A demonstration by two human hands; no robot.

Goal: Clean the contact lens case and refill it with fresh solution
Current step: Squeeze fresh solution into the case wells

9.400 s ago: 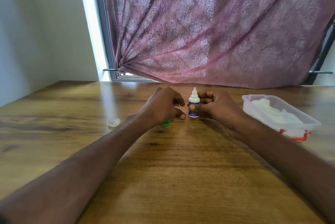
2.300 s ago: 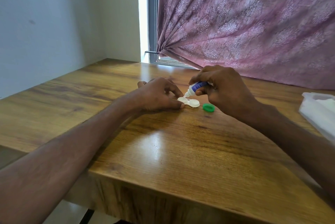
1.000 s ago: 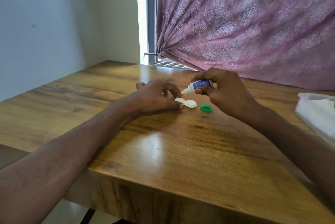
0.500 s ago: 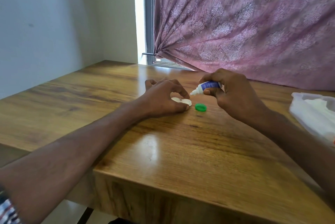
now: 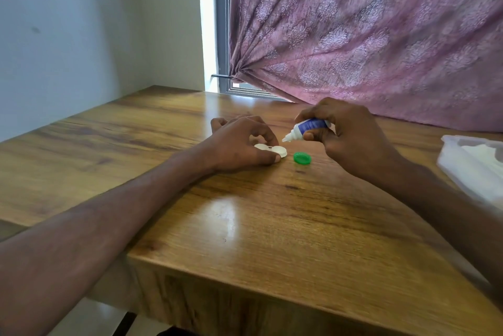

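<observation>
Head camera looks down across a wooden table [image 5: 272, 226] at two bare forearms reaching forward. On the tabletop lies a white contact lens case [image 5: 272, 149], both of its round wells showing and uncapped. The left hand [image 5: 239, 145] rests on the wood with its thumb and forefinger curled round the case, pinching it at its near and far edges. Just right of the case, apart from it, a green cap [image 5: 302, 158] lies flat on the table. The right hand [image 5: 345, 137] hangs above the table, fingers and thumb clamped on a small solution bottle [image 5: 307, 129] with a blue label. That bottle is tilted down and to the left, its white nozzle pointing toward the case's right well, the tip a little above it and not touching. At the right edge sits a clear plastic container [image 5: 468, 172] with something white inside. A mauve patterned curtain [image 5: 367, 36] hangs behind the table.
</observation>
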